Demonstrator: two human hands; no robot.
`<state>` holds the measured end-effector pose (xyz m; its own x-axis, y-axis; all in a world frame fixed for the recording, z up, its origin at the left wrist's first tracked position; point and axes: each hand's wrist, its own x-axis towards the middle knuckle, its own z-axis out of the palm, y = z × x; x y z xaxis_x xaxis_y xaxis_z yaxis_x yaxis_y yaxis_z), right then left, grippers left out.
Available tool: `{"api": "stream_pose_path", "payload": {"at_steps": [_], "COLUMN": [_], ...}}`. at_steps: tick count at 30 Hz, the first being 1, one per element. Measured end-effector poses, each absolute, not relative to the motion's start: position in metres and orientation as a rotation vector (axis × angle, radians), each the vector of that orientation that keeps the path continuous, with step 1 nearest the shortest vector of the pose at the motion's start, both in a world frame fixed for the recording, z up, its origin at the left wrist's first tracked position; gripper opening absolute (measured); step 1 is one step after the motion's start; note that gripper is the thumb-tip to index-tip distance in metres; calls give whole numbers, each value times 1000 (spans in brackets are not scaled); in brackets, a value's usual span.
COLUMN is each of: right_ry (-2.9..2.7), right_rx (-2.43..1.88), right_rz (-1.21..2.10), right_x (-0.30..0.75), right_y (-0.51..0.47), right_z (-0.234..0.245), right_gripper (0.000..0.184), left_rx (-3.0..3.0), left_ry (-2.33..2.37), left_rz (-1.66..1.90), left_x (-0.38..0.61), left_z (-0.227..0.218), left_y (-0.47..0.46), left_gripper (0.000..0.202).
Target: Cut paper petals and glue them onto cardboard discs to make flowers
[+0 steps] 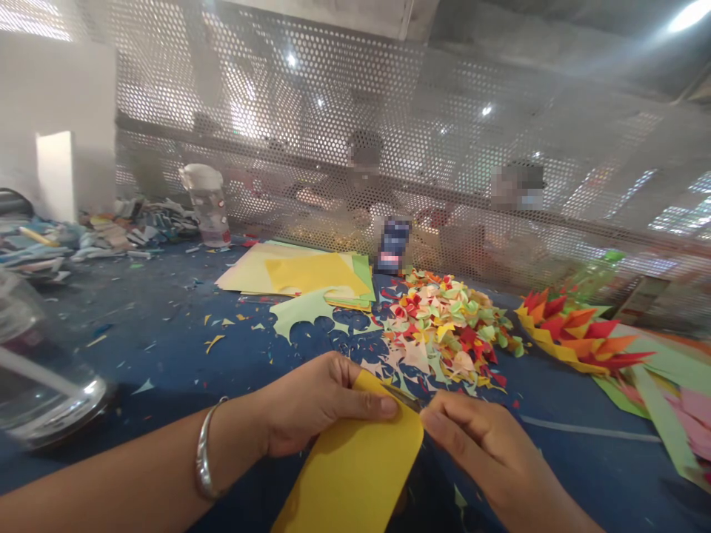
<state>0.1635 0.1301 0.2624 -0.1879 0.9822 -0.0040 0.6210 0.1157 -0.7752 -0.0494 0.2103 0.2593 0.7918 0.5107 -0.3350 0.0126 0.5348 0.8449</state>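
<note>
My left hand (327, 400), with a silver bangle at its wrist, pinches a yellow sheet of paper (355, 466) near its top edge, thumb on top. My right hand (472, 437) is closed on scissors (401, 397). Their thin metal blades lie along the paper's upper edge, and the handles are hidden inside the fingers. One corner of the sheet, close to my right fingertips, is rounded. Just beyond both hands lies a heap of small cut paper pieces (444, 326) in red, yellow, pale green and peach.
Behind my left hand lies a stack of coloured paper (249, 270) beside a pale green offcut (303, 314). A phone (393, 248) leans on the perforated screen (311, 96). Pointed red-orange paper shapes (583, 333) lie right; a lidded cup (205, 203) and a clear container (44, 370) stand left.
</note>
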Motion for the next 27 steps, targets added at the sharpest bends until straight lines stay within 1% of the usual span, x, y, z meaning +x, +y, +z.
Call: {"api": "stream_pose_path", "payload": {"at_steps": [16, 27], "right_ry": [-1878, -1877], "right_rx": [-1556, -1547], "right_rz": [907, 904], "right_x": [162, 159], "right_y": [132, 130], "right_z": [262, 263], "right_gripper": [45, 45], "left_rx": [989, 1016], "left_ry": [593, 628], "left_rz": [278, 248], "left_x": [-47, -45], "left_z": [259, 254], "left_y": [209, 208], "left_gripper": [16, 18]}}
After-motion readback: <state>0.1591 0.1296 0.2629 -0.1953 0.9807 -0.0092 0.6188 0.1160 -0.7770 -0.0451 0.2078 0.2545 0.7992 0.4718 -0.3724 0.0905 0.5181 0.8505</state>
